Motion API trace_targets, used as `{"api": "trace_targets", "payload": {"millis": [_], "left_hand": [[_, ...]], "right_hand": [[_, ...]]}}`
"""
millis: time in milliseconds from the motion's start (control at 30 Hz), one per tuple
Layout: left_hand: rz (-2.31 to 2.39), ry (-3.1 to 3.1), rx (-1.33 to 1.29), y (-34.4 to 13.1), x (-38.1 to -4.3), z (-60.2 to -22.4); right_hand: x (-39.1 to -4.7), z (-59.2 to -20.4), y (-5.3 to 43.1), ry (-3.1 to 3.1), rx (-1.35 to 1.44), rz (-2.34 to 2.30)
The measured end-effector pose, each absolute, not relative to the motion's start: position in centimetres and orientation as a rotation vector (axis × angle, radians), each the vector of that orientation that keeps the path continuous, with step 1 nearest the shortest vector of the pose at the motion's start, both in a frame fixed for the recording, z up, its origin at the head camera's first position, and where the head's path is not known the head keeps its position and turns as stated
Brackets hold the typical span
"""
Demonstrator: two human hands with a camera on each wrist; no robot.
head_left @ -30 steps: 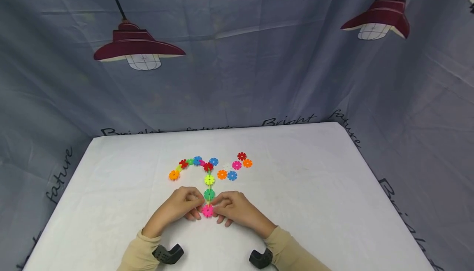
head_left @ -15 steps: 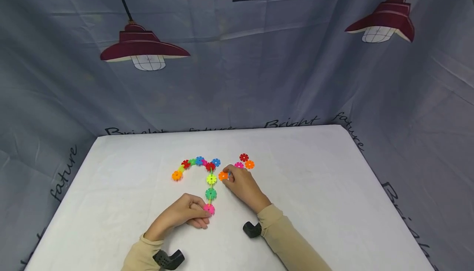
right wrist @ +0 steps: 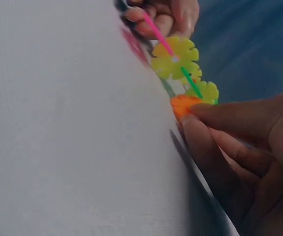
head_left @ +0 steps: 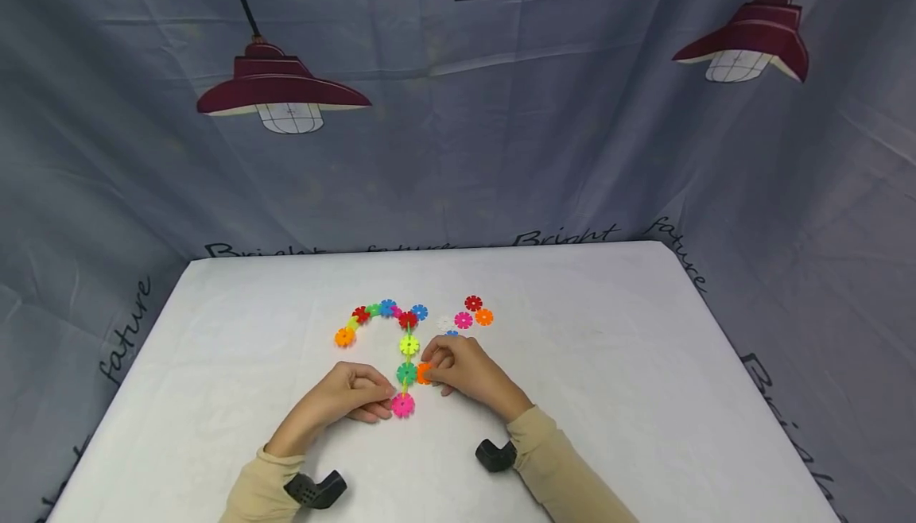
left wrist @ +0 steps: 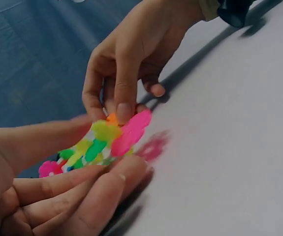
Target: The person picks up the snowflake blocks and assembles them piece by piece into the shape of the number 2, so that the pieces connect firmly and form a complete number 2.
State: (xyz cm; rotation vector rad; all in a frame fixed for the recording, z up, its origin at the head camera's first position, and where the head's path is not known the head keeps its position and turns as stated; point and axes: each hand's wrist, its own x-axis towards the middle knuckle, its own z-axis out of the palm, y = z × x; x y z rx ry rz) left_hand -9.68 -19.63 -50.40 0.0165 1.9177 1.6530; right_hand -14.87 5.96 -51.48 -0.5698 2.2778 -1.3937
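A chain of interlocking snowflake discs (head_left: 409,345) lies on the white table, its near end a pink disc (head_left: 402,405). My left hand (head_left: 351,390) holds the chain at this end, thumb and fingers on either side of it in the left wrist view. Between the thumb and fingers of my right hand (head_left: 465,372) is a loose orange snowflake disc (right wrist: 181,104). It is held upright just right of the green disc (head_left: 406,373) in the chain, close beside it. The right fingertips hide part of the orange disc.
Beyond my right hand lie several loose discs: a red disc (head_left: 473,303), another orange disc (head_left: 484,317), a pale disc (head_left: 444,323) and a mostly covered blue disc (head_left: 452,334). The chain's far part curves left to an orange disc (head_left: 345,337). A grey curtain (head_left: 458,149) hangs behind the table.
My right hand left the chain, picked up the orange disc from the loose ones and brought it back beside the green disc. My left hand stayed at the chain's pink end.
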Motion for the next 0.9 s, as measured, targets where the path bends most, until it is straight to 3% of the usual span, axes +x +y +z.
{"api": "trace_targets", "payload": {"millis": [667, 900], "left_hand": [[1.732, 1.972, 0.081, -19.5, -10.1, -51.3], [1.757, 1.980, 0.073, -19.3, -10.1, -51.2]], "right_hand": [[-15.1, -52.3, 5.2, 2.157, -0.678, -1.448], [-15.4, -52.1, 4.9, 2.251, -0.859, -1.335]]}}
